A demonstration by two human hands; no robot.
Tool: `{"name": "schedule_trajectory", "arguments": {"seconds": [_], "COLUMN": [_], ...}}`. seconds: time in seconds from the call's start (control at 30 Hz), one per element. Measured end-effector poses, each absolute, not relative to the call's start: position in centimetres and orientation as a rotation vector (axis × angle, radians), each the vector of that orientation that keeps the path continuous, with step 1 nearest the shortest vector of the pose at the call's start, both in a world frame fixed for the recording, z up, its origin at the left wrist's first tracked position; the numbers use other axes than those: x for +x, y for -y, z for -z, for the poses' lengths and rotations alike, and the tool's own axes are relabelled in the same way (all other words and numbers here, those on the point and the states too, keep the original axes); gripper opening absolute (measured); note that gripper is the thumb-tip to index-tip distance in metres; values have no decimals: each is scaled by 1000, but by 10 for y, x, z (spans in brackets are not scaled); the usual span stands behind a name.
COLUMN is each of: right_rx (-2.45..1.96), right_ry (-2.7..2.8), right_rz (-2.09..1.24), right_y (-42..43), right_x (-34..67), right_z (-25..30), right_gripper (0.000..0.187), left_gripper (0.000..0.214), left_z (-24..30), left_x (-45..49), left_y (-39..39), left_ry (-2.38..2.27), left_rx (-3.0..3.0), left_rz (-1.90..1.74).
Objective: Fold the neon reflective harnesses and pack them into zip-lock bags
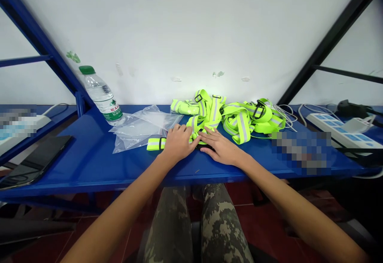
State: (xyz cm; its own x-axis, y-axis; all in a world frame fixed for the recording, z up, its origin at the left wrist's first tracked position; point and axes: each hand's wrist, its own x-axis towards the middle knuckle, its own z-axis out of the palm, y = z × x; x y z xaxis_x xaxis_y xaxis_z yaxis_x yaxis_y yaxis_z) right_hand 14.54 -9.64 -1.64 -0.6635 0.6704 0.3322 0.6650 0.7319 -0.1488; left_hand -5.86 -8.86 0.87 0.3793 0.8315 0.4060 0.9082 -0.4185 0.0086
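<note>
Beside the reflective strap pile (236,117), the left hand (178,143) and right hand (221,146) rest on a yellow strap (154,144), fingers (206,133) extended and unclenched. Flat fingers keep the webbing smooth against the shelf (89,167).

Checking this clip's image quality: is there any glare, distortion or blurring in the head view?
In the head view, wide-angle distortion makes the blue shelf upright lean inward; glare shows on the plastic bag and the reflective straps; one pixelated patch at right and another at left obscure what lies there; the floor under the shelf is dim.
</note>
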Motion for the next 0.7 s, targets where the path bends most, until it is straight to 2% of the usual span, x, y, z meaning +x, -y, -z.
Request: {"name": "schedule_trajectory", "arguments": {"seconds": [0.13, 0.3, 0.4, 0.47, 0.53, 0.7], "right_rx": [-1050, -1081, -1149, -1175, -1178, -1159], "right_ry": [2561, 2554, 2516, 2512, 2524, 2548], "right_rz": [27, 208, 331, 365, 363, 357], "right_y": [98, 104, 108, 111, 111, 110], "right_x": [144, 142, 140, 139, 138, 138], "right_z": [16, 10, 7, 7, 7, 8], "right_gripper": [50, 48, 46, 46, 47, 46], "left_gripper": [66, 66, 74, 74, 69, 73], "left_z": [-31, -56, -58, -53, -47, -33], "left_x": [-74, -117, -144, -156, -159, -126], "left_y": [109, 122, 118, 115, 111, 109], "left_ry": [1843, 2217, 2456, 2485, 2471, 2476], "left_rx": [-2108, -1976, -2079, -2204, -2297, -2209], "left_rz": [369, 70, -19, 170, 525, 1871]}}
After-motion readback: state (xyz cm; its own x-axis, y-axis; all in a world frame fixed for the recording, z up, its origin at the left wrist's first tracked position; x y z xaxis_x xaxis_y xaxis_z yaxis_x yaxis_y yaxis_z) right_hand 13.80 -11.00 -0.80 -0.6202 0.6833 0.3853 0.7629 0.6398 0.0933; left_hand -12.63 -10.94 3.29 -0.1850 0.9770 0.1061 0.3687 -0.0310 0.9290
